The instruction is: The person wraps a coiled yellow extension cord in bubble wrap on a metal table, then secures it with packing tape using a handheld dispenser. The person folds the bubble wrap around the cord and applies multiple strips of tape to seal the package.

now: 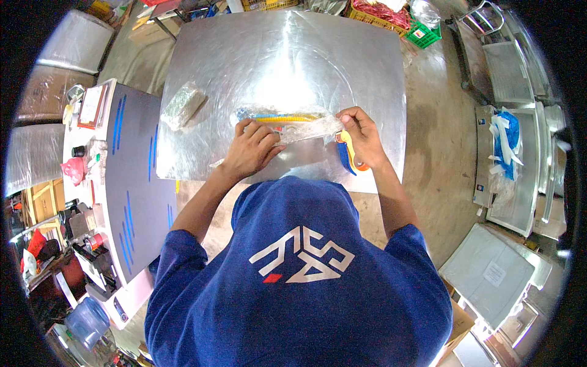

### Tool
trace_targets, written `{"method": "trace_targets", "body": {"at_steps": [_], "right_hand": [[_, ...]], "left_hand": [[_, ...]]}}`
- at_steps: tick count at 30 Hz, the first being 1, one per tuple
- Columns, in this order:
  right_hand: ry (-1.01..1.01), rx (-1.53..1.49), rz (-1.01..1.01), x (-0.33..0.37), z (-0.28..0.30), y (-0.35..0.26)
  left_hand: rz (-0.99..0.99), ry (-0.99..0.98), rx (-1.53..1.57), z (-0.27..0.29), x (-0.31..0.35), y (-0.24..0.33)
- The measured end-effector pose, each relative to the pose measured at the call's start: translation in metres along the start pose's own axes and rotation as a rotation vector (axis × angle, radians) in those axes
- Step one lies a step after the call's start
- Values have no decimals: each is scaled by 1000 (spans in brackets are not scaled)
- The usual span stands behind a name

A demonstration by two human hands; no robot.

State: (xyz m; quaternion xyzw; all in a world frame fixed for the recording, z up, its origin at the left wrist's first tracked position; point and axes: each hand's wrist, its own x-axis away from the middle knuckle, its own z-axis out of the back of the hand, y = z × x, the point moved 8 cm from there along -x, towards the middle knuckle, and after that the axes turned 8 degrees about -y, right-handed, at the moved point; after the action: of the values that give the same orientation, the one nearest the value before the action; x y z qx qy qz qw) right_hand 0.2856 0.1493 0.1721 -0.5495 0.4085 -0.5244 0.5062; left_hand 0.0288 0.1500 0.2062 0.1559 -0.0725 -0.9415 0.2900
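A long narrow bundle in clear plastic wrap (306,129) lies across the metal tabletop in front of me. Yellow and blue strips show through along its far side. My left hand (252,144) grips its left part, with bent fingers over the top and the thumb on the near side. At the right end my right hand (362,131) pinches the clear film between thumb and fingers. Just below that hand is a tape dispenser (347,153) with a yellow-orange handle and a blue part; whether the palm touches it I cannot tell.
Another plastic-wrapped pack (184,105) sits on the left of the metal table (214,55). A grey-topped bench (137,165) with blue stripes stands to the left. Beyond the far right corner are a yellow crate (380,19) and a green crate (424,37).
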Motion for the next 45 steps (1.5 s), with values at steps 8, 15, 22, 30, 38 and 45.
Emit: {"method": "trace_targets", "body": {"at_steps": [8, 15, 22, 30, 38, 45], "right_hand": [[331, 837, 608, 45, -28, -69], [50, 1141, 700, 39, -86, -50], [-127, 1249, 712, 22, -94, -46], [-244, 1295, 717, 4, -101, -40], [-187, 1178, 854, -4, -93, -43], [-116, 892, 972, -5, -72, -45]], "left_hand": [[-44, 31, 40, 2, 0, 3], [-20, 2, 35, -2, -2, 2], [-2, 29, 12, -1, -3, 1], [91, 298, -137, 24, 6, 2], [620, 54, 592, -11, 30, -79], [756, -27, 867, -22, 9, -79]]}}
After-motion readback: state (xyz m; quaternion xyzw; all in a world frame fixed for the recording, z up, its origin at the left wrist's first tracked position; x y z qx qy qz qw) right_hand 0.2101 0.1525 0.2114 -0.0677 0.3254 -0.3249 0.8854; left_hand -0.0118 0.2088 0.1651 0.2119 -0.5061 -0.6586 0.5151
